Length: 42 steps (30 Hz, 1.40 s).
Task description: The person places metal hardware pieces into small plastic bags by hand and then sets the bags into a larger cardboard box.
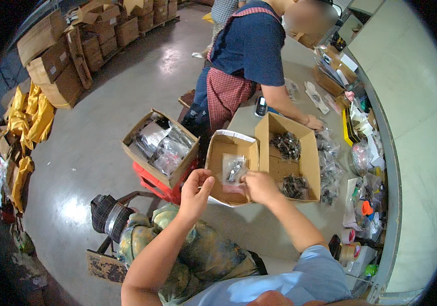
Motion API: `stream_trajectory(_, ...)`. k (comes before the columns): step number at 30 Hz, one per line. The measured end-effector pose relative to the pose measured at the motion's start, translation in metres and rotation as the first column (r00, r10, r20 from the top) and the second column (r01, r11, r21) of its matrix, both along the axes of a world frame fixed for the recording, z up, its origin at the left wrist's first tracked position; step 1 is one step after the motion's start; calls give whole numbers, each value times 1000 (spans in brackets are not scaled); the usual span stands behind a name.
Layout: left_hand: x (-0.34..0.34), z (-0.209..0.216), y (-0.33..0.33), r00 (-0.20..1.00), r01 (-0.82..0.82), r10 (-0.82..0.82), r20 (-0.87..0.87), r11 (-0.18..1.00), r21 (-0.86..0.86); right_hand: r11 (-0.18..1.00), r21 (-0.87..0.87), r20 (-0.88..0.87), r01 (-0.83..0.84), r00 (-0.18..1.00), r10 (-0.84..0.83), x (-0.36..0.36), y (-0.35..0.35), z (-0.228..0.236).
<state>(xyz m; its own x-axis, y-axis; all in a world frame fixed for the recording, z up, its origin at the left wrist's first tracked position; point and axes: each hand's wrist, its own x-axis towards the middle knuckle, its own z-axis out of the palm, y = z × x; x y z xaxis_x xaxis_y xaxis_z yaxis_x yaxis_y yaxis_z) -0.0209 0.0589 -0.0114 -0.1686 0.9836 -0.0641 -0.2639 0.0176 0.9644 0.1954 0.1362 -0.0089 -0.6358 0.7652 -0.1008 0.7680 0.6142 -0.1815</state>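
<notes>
A clear plastic bag with small dark parts and a white piece in it is over a shallow, white-rimmed cardboard box. My right hand grips the bag by its right edge. At the left side of this box is my left hand, its fingers loosely bent and the thumb apart; I see nothing held in it. Joined closely on the right stands a deeper cardboard box with dark bagged parts in two heaps.
Filled bags sit in a carton on a red crate at left. A co-worker reaches over bags along the table's right side. Tape rolls and supplies line the wall. Stacked cartons stand far left.
</notes>
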Motion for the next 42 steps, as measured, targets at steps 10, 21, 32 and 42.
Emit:
stream_trajectory(10, -5, -2, 5, 994, -46, 49, -96, 998, 33, 990, 41, 20, 135, 990, -136, -32, 9, -67)
stream_trajectory(21, -4, -7, 11, 800, -75, 250, -545, 943, 324, 944, -286, -361, 165, 894, -266, -29, -1, 32)
stream_trajectory(32, 3, -16, 9, 826, 236, -82, -557, 949, 211, 882, -472, -517, 12, 806, -287, -36, -22, 52)
stream_trajectory(42, -6, -13, 6, 947, 23, -14, -320, 999, 23, 931, -362, -661, 53, 690, -296, -28, -33, 47)
